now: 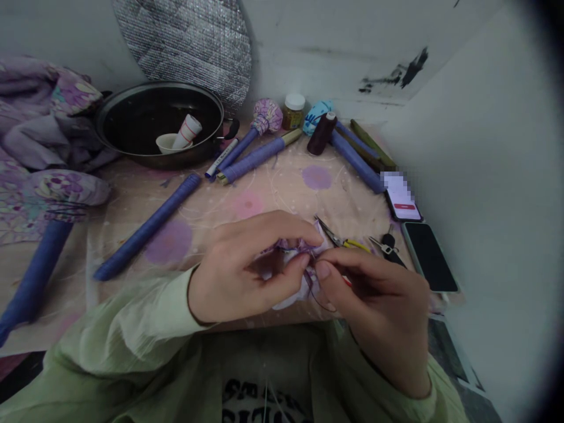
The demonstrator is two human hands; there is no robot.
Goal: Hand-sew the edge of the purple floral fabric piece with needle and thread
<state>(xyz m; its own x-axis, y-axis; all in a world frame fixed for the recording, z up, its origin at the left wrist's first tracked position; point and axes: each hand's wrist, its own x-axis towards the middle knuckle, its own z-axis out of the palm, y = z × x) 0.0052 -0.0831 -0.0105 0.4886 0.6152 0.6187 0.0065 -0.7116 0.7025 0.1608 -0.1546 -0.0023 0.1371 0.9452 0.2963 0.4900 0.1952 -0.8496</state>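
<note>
My left hand (253, 264) is closed on a small piece of purple and white patterned cloth (291, 299), held near the table's front edge. Thumb and forefinger of my right hand (374, 305) pinch a thin sewing needle (313, 255) against the cloth, close to my left fingertips; most of it is hidden. A dark thread (318, 302) loops below the fingers. Just beyond my hands lie pliers (333, 234) with yellow handles, partly covered by my right hand. A spool of dark thread (322, 134) stands tilted farther back.
Blue-wrapped rods (150, 226) lie about the flowered tablecloth (282, 194). A wide black pan (132, 154) with a cup (165, 144) stands back left, near bundled purple fabric (39, 141). Keys (388, 245) and two phones (429, 257) lie at right beside the wall. A jar (293, 111) stands behind.
</note>
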